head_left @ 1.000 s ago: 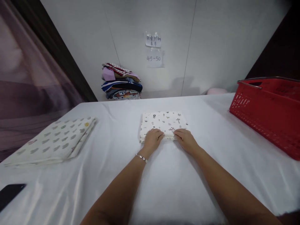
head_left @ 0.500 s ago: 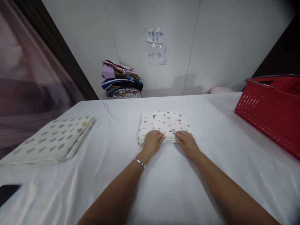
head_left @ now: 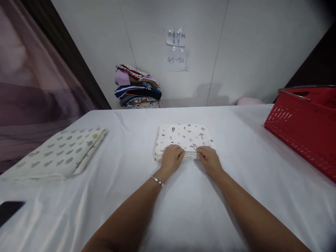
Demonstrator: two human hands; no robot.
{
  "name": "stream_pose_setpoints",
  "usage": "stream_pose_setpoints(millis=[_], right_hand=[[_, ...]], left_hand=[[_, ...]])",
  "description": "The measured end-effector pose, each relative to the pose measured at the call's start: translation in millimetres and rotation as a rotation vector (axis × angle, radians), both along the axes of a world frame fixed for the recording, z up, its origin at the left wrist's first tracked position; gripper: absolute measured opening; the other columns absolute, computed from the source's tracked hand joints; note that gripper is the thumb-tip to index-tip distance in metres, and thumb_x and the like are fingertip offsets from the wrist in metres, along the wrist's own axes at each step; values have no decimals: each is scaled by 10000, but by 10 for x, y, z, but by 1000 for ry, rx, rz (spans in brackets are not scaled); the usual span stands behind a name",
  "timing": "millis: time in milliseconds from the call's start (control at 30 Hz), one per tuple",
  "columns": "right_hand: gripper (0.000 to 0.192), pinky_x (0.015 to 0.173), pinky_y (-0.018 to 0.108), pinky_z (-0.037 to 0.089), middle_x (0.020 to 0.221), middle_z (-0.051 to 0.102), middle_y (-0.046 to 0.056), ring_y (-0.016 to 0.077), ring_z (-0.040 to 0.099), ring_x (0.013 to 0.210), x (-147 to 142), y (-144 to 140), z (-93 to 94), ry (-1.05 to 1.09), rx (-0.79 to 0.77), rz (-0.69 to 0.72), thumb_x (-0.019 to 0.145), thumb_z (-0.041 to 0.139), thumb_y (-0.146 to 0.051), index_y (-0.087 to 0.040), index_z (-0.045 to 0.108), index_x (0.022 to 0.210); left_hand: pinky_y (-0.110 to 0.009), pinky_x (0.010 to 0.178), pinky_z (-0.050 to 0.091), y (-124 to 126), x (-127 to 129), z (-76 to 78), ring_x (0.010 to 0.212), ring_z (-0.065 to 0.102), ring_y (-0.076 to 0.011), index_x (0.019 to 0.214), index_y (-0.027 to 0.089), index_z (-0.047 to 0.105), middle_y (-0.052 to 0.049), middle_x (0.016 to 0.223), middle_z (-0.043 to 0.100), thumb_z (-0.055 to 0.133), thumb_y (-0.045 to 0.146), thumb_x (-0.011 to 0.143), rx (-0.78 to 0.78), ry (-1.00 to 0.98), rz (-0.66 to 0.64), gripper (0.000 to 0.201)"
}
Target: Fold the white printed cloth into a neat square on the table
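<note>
A folded white cloth point(head_left: 183, 137) with small palm trees and other little prints lies flat on the white-covered table point(head_left: 131, 196). Its layered folds show along the near edge. My left hand point(head_left: 172, 157) grips that edge near its left end, fingers on top and partly hidden. At the right part of the same edge, my right hand point(head_left: 209, 158) is closed on the cloth in a like way. A gap between the two hands leaves the middle of the edge in sight. My left wrist wears a silver bracelet point(head_left: 157, 180).
Another folded cloth with grey prints point(head_left: 60, 150) lies at the left. A red basket point(head_left: 304, 129) with a metal handle stands at the right. Beyond the far edge rises a pile of folded fabrics point(head_left: 138, 87). A dark flat object point(head_left: 10, 210) sits at the left front.
The view has shifted slightly. Both hands stay at the near edge of the folded cloth, which lies in nearly the same place.
</note>
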State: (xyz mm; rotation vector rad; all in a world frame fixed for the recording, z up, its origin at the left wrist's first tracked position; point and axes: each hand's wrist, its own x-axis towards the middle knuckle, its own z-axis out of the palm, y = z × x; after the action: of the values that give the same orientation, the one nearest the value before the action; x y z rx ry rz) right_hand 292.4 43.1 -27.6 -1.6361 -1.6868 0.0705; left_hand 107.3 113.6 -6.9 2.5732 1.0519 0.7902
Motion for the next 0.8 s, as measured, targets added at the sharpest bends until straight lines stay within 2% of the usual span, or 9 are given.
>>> stream_pose_setpoints(millis=[333,800], right_hand=[[224,863,380,416,1024,654,49,210,568,957,65,-30,26,-55,-5,87,846,478,-258,-238,674,952],[258,864,386,413,1017,657,52,213,564,966,65,-17,25,-28,18,75,881,428,-278,-233,676,939]], left_hand=[[-349,786,385,57,-37,-37,867,507,-188,954,231,653,-44,910,615,491,269,866,19,46,-83,189],[-333,766,361,42,-20,-27,846,497,-177,862,210,629,-36,875,604,391,242,916,29,51,-71,246]])
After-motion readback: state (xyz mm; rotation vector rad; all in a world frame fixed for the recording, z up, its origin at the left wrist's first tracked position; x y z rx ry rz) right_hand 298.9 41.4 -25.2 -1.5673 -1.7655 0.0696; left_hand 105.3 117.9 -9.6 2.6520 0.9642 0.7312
